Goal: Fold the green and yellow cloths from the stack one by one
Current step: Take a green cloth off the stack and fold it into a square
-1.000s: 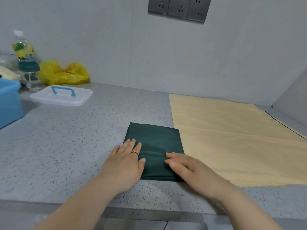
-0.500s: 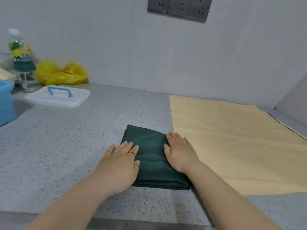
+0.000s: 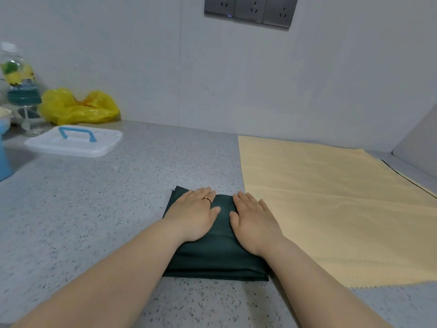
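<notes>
Two cloths are in view. One dark green cloth (image 3: pixel 212 256), folded into a thick rectangle with its layers showing along the near edge, lies at the front of the speckled grey surface (image 3: pixel 94 221). One pale yellow cloth (image 3: pixel 331 209) is spread flat just to its right, its edges cut in a zigzag. Both of the person's hands lie palm down on the green cloth, side by side, with straight fingers pressing on the fabric and gripping nothing. The left hand (image 3: pixel 191 216) wears one thin ring (image 3: pixel 208 199); the right hand (image 3: pixel 255 226) lies along the cloth's right side. Well apart, at the far left, one white lid (image 3: pixel 73 143) with a blue handle lies flat. Behind it one crumpled yellow plastic bag (image 3: pixel 78 107) hides its contents. One labelled bottle (image 3: pixel 17 69) stands beside the bag, blurred. One blue tub (image 3: pixel 3 159) is cut off by the left border, its inside out of sight. Three grey sockets (image 3: pixel 249 9) sit on the wall (image 3: pixel 142 67).
</notes>
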